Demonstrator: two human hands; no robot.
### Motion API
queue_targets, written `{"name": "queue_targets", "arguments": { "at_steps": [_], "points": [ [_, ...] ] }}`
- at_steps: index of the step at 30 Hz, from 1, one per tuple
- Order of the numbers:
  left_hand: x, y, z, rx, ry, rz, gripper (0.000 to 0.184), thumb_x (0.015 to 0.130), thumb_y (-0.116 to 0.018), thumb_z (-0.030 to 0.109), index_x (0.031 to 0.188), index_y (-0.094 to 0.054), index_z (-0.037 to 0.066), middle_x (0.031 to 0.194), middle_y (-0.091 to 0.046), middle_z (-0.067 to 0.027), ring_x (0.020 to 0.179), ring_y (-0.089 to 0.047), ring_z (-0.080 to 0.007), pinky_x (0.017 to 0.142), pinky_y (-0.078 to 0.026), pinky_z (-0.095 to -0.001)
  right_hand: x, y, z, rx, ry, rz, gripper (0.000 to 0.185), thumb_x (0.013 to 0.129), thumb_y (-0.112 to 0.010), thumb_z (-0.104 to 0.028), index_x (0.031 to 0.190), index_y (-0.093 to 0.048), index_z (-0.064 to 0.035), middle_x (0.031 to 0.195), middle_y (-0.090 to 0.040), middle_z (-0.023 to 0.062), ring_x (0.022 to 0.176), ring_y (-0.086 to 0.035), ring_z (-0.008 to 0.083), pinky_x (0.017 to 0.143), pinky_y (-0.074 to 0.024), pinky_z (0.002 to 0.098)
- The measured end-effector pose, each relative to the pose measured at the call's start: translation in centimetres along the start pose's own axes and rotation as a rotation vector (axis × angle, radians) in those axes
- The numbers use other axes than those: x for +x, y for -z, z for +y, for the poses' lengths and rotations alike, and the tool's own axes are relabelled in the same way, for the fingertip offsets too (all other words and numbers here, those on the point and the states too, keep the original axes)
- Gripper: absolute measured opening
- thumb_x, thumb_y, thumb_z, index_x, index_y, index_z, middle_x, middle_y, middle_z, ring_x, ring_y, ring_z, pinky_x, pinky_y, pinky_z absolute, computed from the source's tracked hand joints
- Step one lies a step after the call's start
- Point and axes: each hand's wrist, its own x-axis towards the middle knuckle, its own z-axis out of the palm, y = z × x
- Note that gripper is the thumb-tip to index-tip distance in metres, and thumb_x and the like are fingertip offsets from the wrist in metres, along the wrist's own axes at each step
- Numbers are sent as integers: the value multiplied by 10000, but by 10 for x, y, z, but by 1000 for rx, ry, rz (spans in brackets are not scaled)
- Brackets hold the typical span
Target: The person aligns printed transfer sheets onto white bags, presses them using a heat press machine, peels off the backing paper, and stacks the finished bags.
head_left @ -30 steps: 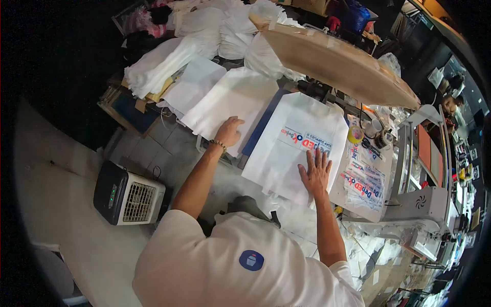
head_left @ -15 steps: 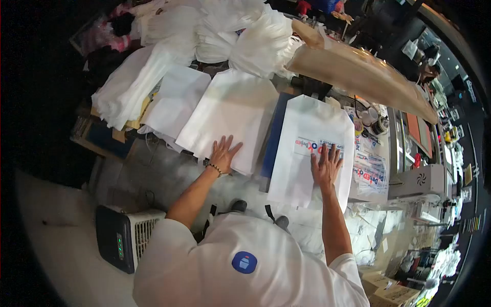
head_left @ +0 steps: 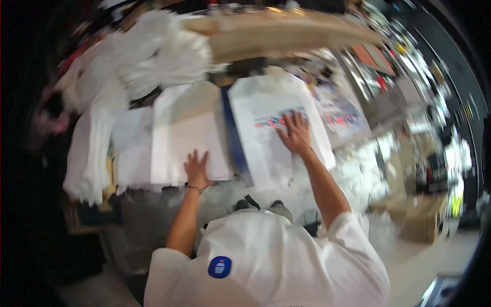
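My left hand (head_left: 198,170) lies with spread fingers on the lower edge of a plain white bag (head_left: 189,128). On the right, my right hand (head_left: 296,132) rests flat, fingers apart, on a white bag with red and blue print (head_left: 268,153), covering part of the lettering. This bag lies on a board, and a dark blue strip (head_left: 234,135) shows between the two bags. Neither hand grips anything. The view is blurred by motion.
Bundles of white bags (head_left: 153,56) are heaped at the back left, with folded white stacks (head_left: 94,153) below. A long brown wrapped board (head_left: 286,33) spans the back. Printed sheets (head_left: 340,115) lie right of the printed bag. Cardboard boxes (head_left: 417,217) stand on the floor at right.
The camera view has turned, so the table looks more level. My left hand has opened its fingers on the plain bag; my right hand stays flat on the printed one.
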Motion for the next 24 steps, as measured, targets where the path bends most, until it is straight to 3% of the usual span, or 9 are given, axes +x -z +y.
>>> {"name": "queue_targets", "arguments": {
  "at_steps": [6,10,13,16,18,19,20,23,24],
  "points": [
    [1,-12,1,-14,-6,-6,1399,421,-982,300,1564,-176,294,1643,-34,-157,1499,-70,-410,1165,-146,-630,-6,0,5,81,-20,41,707,907,-489,-610,1433,-483,-137,1546,-318,236,1442,-257,428,1179,-109,584],
    [3,-16,-1,45,-58,-4,1453,406,-988,324,1573,-124,287,1641,-6,-175,1496,-54,-429,1162,-148,-634,-9,5,6,149,-12,99,669,873,-570,-563,1379,-544,-126,1501,-381,238,1415,-298,436,1170,-134,598],
    [7,2,-1,80,-54,-195,1515,389,-994,348,1579,-61,265,1627,37,-227,1488,-26,-464,1149,-173,-646,-13,21,6,184,-55,6,597,890,-564,-526,1343,-577,-137,1477,-415,230,1403,-318,449,1161,-152,612],
    [19,58,10,138,-78,-395,1495,412,-990,327,1581,-62,244,1617,38,-258,1482,-87,-470,1137,-212,-644,-12,13,13,128,-142,110,584,900,-551,-520,1333,-589,-131,1496,-388,228,1408,-312,442,1152,-162,631],
    [39,75,5,30,-272,-158,1369,489,-966,262,1575,-133,242,1618,10,-252,1470,-179,-445,1145,-254,-587,-21,13,15,82,-177,184,607,914,-531,-518,1385,-544,-135,1521,-351,221,1419,-287,442,1146,-164,645],
    [36,96,26,-106,-356,-11,1086,625,-897,183,1531,-298,166,1597,-149,-251,1432,-296,-410,1140,-313,-500,-28,15,16,85,-216,140,639,911,-513,-530,1420,-507,-144,1536,-331,214,1435,-255,439,1151,-145,648],
    [40,112,47,-110,-367,4,1086,625,-897,183,1531,-298,166,1597,-149,-251,1432,-296,-410,1140,-313,-500,-32,17,15,92,-254,97,672,908,-494,-543,1456,-470,-153,1552,-311,208,1451,-223,436,1155,-126,651],
    [44,160,124,-306,-689,276,644,799,-755,114,1386,-502,28,1476,-408,-239,1358,-408,-389,1117,-358,-432,-29,12,13,38,-274,67,681,929,-445,-557,1483,-434,-160,1575,-274,196,1472,-176,430,1163,-92,647],
    [47,164,152,-306,-692,285,644,799,-755,114,1386,-502,28,1476,-408,-239,1358,-408,-389,1117,-358,-432,-30,12,12,34,-271,75,681,929,-445,-557,1483,-434,-160,1575,-274,196,1472,-176,430,1163,-92,647]
  ]
}}
